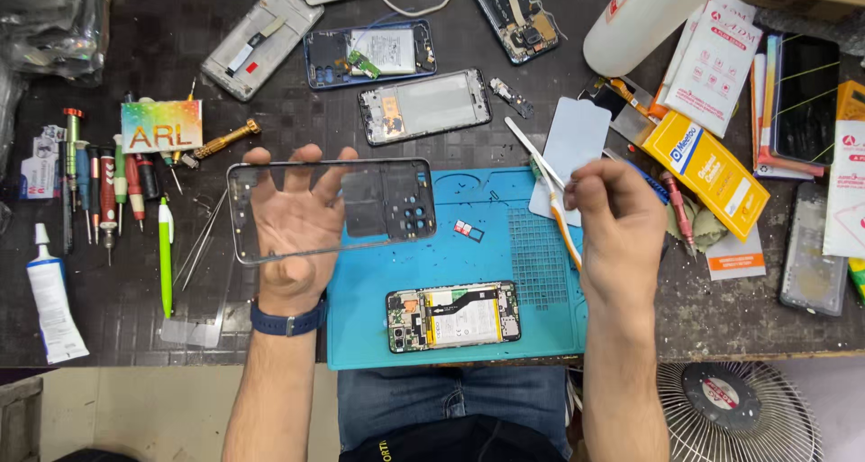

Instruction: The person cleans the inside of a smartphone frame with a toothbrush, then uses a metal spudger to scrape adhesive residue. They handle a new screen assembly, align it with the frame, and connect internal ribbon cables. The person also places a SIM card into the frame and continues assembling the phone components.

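1. Head view: the left hand (293, 223) is raised palm-up above the left edge of the blue work mat (532, 331), fingers spread and curled over the top rim of a dark phone frame (332, 210), thumb at its lower rim, so the hand is clamped on the frame
2. The phone frame lies flat across the open palm, long side running left to right, its camera cut-outs at the right end, over the mat's upper left corner
3. The right hand (622, 223) hovers over the right edge of the mat, fingers closed around an orange-and-white toothbrush (550, 187); its brush end points up and left toward a pale blue plastic card (577, 142) lying at the mat's upper right corner
4. An opened phone (453, 316) with battery and board exposed lies flat near the front edge of the mat, between the two forearms and apart from both hands
5. A small SIM tray (468, 230) sits on the mat just right of the held frame
6. Along the left side of the bench stand a row of screwdrivers (99, 192), with a green pen (166, 255) and a white glue tube (52, 304) nearer the front edge
7. More stripped phone bodies (423, 106) lie toward the back edge, and a yellow box (707, 169) rests near the right side
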